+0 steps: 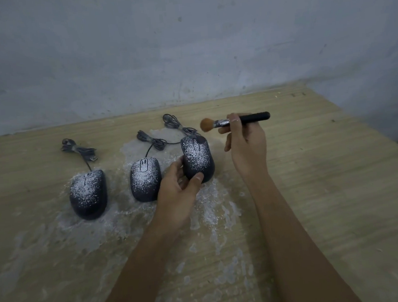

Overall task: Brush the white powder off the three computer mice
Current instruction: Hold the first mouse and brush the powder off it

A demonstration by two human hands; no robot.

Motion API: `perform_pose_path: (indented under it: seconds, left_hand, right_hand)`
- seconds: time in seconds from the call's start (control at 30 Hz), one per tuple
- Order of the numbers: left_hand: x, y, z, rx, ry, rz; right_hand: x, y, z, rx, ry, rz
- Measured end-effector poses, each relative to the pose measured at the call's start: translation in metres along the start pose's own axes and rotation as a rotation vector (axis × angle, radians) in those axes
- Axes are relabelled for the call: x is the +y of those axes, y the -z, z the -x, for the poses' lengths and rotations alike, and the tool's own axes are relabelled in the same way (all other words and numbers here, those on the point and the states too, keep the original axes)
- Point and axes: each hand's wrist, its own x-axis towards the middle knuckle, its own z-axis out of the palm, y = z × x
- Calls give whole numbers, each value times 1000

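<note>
I see L hand [179,185] w/ thumb & fingers curled round powdered rightmost mouse [197,158], R hand [245,144] pinching brush [236,121] near its front.

wall [185,44]: bare grey plaster, mottled, with scuffs and stains near its foot | side wall [380,53]: same grey, meets the back wall in a corner at right | table [340,199]: pale wood-grain top, far edge against the back wall | light: dim, even, cool
</note>
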Motion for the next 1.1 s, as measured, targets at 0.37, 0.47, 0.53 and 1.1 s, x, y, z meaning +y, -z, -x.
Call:
perform_pose_path:
  seconds: [0.37, 0.47, 0.53, 1.1]
  left_hand:
    - [2, -1, 1, -2, 10, 2]
    - [2, -1, 1, -3, 8, -3]
    - [3, -1, 1, -2, 10, 0]
    - [5, -2, 2, -12, -3, -17]
  right_hand:
    - [-2, 0, 1, -99, -31, 4]
    - [2, -3, 1, 14, 8, 116]
    - [-3, -5, 2, 9, 18, 23]
    - [-12, -19, 0, -85, 164, 246]
